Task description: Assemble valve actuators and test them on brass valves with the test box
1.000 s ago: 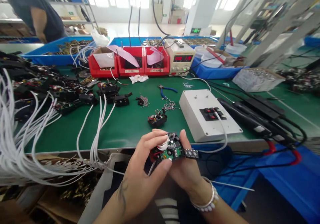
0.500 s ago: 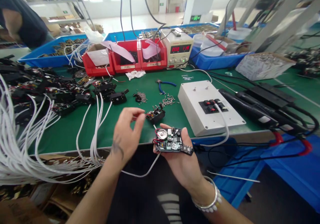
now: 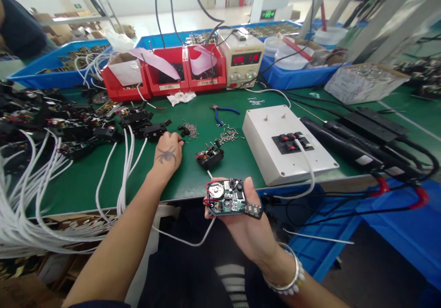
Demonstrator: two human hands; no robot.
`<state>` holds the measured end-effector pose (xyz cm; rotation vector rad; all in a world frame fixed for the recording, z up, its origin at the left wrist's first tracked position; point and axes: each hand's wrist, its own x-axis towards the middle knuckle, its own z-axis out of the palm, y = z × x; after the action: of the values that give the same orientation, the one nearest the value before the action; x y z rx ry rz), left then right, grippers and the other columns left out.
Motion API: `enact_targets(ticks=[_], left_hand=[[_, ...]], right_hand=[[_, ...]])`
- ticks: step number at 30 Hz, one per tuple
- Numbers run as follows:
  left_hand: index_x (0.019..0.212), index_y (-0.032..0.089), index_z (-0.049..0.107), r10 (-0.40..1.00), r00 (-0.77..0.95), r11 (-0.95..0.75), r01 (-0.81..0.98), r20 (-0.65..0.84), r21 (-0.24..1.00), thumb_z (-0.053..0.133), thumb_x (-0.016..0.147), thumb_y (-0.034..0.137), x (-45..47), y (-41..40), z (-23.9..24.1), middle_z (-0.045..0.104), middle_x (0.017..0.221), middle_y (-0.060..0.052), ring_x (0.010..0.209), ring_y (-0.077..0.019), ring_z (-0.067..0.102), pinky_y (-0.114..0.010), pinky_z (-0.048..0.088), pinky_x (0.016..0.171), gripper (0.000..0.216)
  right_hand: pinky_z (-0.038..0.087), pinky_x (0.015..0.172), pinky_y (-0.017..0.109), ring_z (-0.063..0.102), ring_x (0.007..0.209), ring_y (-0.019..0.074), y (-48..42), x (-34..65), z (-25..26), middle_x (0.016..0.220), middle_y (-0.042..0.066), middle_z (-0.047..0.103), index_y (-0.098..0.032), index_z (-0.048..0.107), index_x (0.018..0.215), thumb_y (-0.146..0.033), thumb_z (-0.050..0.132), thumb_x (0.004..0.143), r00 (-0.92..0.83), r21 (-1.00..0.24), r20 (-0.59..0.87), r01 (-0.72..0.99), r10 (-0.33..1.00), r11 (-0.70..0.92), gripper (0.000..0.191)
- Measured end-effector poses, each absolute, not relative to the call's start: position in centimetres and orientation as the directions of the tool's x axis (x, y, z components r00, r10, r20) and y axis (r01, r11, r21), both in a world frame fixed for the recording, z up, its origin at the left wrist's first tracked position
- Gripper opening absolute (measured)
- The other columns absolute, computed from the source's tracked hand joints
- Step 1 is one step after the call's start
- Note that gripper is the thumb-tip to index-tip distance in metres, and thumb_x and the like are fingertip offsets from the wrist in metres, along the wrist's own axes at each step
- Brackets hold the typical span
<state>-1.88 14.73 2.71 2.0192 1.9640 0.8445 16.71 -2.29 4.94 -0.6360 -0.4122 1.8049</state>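
While the right hand (image 3: 246, 227) lies palm up below the bench edge, its fingers curl around a small circuit board assembly (image 3: 226, 197), the thumb pressed against the board's right side; a white lead (image 3: 186, 240) droops from it toward the lap. Just beyond those fingertips, on the green mat (image 3: 86, 179), sits a black half-built module (image 3: 209, 156). Farther out, the left hand (image 3: 167, 154) rests knuckles up on the mat, fingertips drawn together at a little heap of screws (image 3: 190, 130); whether they pinch one I cannot tell. To the right of that hand stands a white test box (image 3: 262, 152), with blue-handled pliers (image 3: 222, 112) and red parts bins (image 3: 165, 71) beyond.
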Motion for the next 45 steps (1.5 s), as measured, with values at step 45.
enact_targets(ticks=[45], left_hand=[[0.109,0.013,0.065,0.747,0.334,-0.593,0.726,0.574,0.348,0.058,0.1,0.012,2.2,-4.3,8.7,0.065,0.106,-0.004,0.096,-0.0139,0.063,-0.023,0.051,0.088,0.012]], right_hand=[[0.049,0.107,0.035,0.064,0.116,0.0212,-3.5,15.6,5.1,0.112,0.004,0.071,-0.022,0.066,0.115,-0.075,0.063,0.091,-0.18,-0.658,-0.158,-0.714,0.971,-0.24,0.059]])
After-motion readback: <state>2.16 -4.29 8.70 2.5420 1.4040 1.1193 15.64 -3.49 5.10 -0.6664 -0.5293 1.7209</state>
